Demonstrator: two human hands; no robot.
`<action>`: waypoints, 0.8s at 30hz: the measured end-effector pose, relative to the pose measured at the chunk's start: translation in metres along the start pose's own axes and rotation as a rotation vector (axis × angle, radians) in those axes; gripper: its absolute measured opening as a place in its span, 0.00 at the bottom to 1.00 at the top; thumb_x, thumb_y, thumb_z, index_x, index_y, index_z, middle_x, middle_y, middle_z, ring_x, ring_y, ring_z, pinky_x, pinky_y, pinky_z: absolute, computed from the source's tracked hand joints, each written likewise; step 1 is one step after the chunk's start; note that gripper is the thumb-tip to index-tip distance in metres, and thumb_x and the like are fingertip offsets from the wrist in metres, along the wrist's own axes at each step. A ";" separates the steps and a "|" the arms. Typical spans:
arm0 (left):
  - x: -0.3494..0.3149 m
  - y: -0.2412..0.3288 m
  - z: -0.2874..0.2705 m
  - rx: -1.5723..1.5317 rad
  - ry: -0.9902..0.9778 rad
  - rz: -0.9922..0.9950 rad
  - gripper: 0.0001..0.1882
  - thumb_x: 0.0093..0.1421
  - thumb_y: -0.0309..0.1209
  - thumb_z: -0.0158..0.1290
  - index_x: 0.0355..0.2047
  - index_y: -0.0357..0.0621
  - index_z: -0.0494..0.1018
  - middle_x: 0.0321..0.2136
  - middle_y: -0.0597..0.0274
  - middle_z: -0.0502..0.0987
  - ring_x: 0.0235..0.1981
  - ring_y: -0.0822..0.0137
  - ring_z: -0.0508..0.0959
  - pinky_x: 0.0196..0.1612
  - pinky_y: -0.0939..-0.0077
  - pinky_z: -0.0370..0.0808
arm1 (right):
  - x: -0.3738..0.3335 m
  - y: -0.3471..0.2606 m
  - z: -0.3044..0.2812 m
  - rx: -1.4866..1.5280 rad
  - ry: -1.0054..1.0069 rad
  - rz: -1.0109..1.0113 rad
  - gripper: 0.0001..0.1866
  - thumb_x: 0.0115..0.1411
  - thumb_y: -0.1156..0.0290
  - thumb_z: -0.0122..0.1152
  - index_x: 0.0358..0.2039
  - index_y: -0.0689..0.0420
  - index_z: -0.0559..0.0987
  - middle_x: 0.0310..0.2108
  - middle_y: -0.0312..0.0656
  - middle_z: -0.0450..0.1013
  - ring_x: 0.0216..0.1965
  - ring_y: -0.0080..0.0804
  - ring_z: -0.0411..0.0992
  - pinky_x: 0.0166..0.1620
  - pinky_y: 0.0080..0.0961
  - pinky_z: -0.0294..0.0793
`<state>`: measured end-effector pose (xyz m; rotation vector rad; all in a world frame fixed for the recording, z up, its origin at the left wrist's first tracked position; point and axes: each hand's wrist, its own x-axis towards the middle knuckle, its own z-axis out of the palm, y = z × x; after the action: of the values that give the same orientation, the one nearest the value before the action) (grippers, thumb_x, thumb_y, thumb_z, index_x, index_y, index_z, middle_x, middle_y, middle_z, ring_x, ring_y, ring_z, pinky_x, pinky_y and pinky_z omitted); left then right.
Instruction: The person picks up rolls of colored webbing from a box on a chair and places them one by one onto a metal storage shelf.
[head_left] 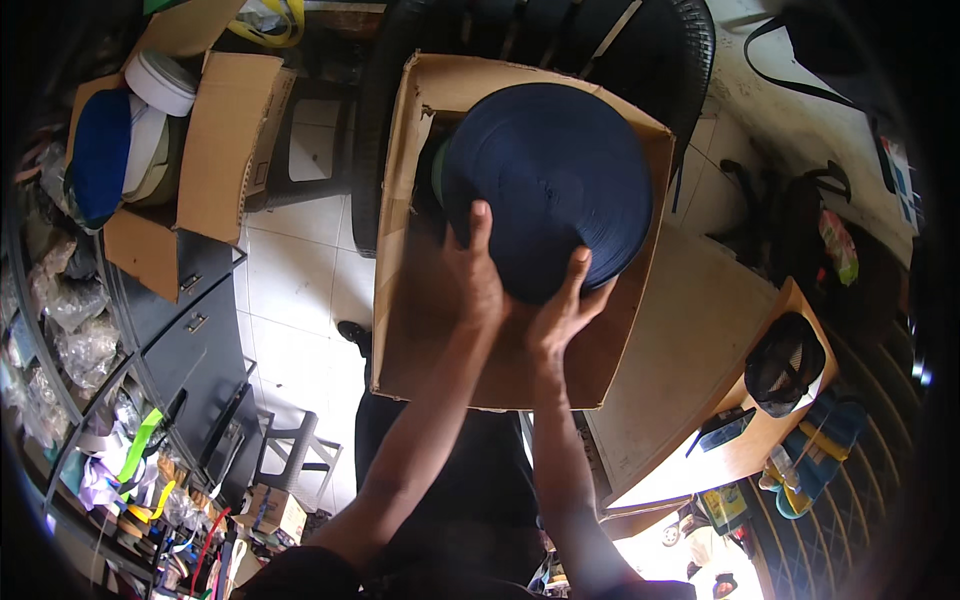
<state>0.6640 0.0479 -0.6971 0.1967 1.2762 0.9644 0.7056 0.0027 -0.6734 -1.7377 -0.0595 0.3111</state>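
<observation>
A large dark navy roll of wound strap or ribbon point(560, 170) lies flat side up in an open cardboard box point(430, 340). Both hands grip its near edge. My left hand point(474, 270) is on the near left part, thumb on top and fingers down over the side. My right hand point(568, 312) clasps the near right edge the same way, its thumb pointing up over the face. Most fingers are hidden below the roll. Something green shows in part at the roll's left side.
The box rests on a black chair point(365, 150). On the left, another open carton point(225, 150) with several rolls stands on a dark cabinet point(195, 330). Crowded shelves point(100, 390) line the far left. A table point(660, 330) with a black mesh cap point(785, 362) is at right.
</observation>
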 end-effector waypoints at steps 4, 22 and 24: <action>-0.001 -0.011 -0.007 -0.165 -0.123 -0.085 0.37 0.54 0.45 0.64 0.58 0.39 0.64 0.53 0.58 0.70 0.51 0.64 0.71 0.54 0.69 0.68 | 0.008 -0.012 0.006 -0.061 0.008 -0.013 0.27 0.57 0.61 0.69 0.48 0.68 0.73 0.42 0.43 0.74 0.42 0.30 0.70 0.51 0.28 0.68; 0.053 0.104 0.019 1.560 -1.220 0.421 0.31 0.31 0.38 0.73 0.37 0.41 0.78 0.32 0.53 0.80 0.36 0.56 0.80 0.44 0.68 0.75 | 0.070 -0.071 -0.012 -0.724 -1.129 -0.442 0.25 0.40 0.63 0.77 0.38 0.59 0.80 0.30 0.47 0.79 0.32 0.44 0.79 0.36 0.34 0.77; 0.054 0.098 0.010 1.469 -1.171 0.522 0.29 0.29 0.40 0.73 0.33 0.39 0.78 0.29 0.51 0.80 0.34 0.53 0.80 0.41 0.66 0.76 | 0.073 -0.056 -0.021 -0.630 -1.037 -0.270 0.26 0.37 0.62 0.80 0.36 0.62 0.81 0.29 0.48 0.79 0.32 0.35 0.79 0.38 0.29 0.77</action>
<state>0.6227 0.1496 -0.6718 1.9703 0.5417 -0.0102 0.7879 0.0091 -0.6289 -1.9568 -1.2385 1.0431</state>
